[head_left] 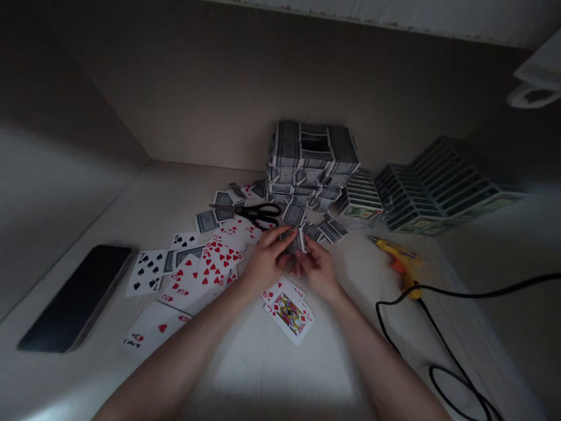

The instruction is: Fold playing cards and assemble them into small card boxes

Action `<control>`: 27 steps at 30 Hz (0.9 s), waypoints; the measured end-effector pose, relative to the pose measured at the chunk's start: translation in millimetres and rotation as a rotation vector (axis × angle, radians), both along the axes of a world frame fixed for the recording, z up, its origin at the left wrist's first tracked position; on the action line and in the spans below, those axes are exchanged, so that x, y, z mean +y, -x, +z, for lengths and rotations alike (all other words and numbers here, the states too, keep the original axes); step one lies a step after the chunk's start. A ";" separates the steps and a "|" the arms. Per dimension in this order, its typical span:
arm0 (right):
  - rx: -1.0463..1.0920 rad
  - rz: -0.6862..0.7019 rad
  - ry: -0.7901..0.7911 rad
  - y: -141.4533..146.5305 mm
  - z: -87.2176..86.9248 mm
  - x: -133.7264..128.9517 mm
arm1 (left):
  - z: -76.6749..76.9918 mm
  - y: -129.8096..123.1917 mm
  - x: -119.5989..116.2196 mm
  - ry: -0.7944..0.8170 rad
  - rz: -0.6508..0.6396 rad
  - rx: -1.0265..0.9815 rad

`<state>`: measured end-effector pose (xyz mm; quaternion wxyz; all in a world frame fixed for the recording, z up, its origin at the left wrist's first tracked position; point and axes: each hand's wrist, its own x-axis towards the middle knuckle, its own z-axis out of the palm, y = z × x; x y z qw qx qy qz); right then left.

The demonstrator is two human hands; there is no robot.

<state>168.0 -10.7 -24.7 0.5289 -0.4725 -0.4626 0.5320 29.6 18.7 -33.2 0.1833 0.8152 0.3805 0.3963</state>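
Between my two hands is a folded playing card (300,240) with a patterned back and white edges. My left hand (268,257) pinches it from the left, thumb and forefinger closed on it. From the right, my right hand (319,266) grips its lower edge with bent fingers. A small pile of face-up cards, a jack of diamonds (287,313) on top, lies just below my hands. Black-handled scissors (258,213) rest on cards beyond my left hand. Past the hands stands a block built of folded playing cards (287,169), with cut card pieces (331,228) before it.
Loose playing cards (219,263) spread across the left of the table, beside a dark phone (76,298). On the right lies a yellow glue gun (405,263) with a black cable (456,293). Ribbed card structures (421,193) stand behind it. A wall (219,88) closes the back.
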 end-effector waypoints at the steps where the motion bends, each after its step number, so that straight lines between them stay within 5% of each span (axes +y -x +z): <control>1: 0.003 0.005 0.005 0.1 0.0 0.1 | -0.3 0.1 0.2 0.003 -0.003 0.003; 7: 0.005 -0.003 0.025 -2.2 -0.4 1.1 | -0.6 0.1 0.3 0.010 -0.012 0.040; 13: -0.078 -0.098 0.055 -2.8 -3.1 1.3 | 10.8 2.8 -0.5 0.073 -0.151 0.029; 16: 0.004 -0.051 0.065 -0.1 0.9 0.2 | 16.6 4.5 0.5 0.191 -0.165 -0.135; 20: 0.030 0.027 0.040 4.0 2.6 -3.4 | 17.5 1.2 0.7 0.540 0.015 -0.408; 23: -0.012 0.115 0.022 6.2 -2.4 -6.3 | 15.9 -2.4 -0.8 0.771 0.063 -0.411; 27: -0.078 0.185 0.024 7.2 -5.4 -7.2 | 14.1 -2.8 -1.3 0.766 0.076 -0.362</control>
